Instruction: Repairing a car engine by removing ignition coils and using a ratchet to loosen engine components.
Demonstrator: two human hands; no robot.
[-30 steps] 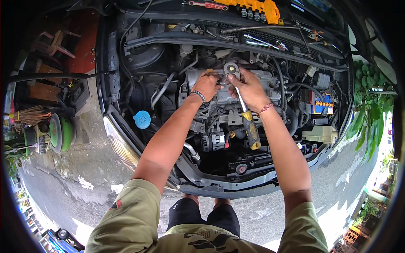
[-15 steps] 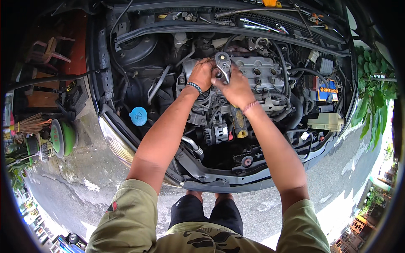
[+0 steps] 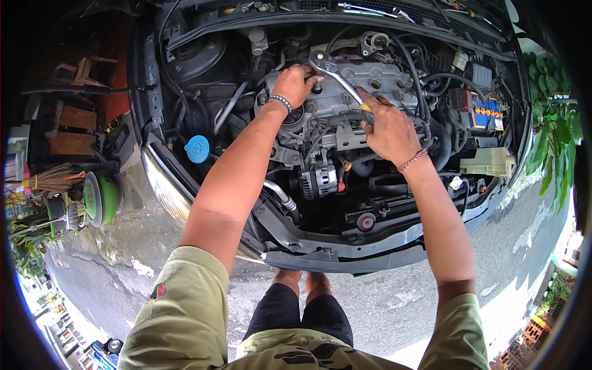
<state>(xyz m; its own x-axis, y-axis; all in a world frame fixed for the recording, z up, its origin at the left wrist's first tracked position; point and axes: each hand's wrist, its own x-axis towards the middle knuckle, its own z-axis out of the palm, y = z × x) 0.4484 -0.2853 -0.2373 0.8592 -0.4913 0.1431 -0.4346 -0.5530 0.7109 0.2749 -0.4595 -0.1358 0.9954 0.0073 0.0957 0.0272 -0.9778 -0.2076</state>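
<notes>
My right hand (image 3: pixel 393 129) grips the handle of a silver ratchet wrench (image 3: pixel 343 83), which slants from its round head down to the right. Beneath that head lies the grey valve cover (image 3: pixel 387 95) of a car engine, with round holes along its top. My left hand (image 3: pixel 293 89) is closed beside the wrench head, thumb and fingers bent together just below it. What those fingers pinch is hidden. An alternator (image 3: pixel 319 183) sits lower, in front of the engine block.
Several loose tools, among them a long silver wrench (image 3: pixel 368 10), lie along the cowl at the back. A blue cap (image 3: pixel 197 149) stands at the left. At the right are the battery (image 3: pixel 486 116) and a pale plastic tank (image 3: pixel 485 161). The front crossmember (image 3: pixel 345 251) borders the bay.
The wrench handle has swung out to the right, from pointing toward me to a diagonal. My right hand has moved right and nearer with it; my left hand stays by the head.
</notes>
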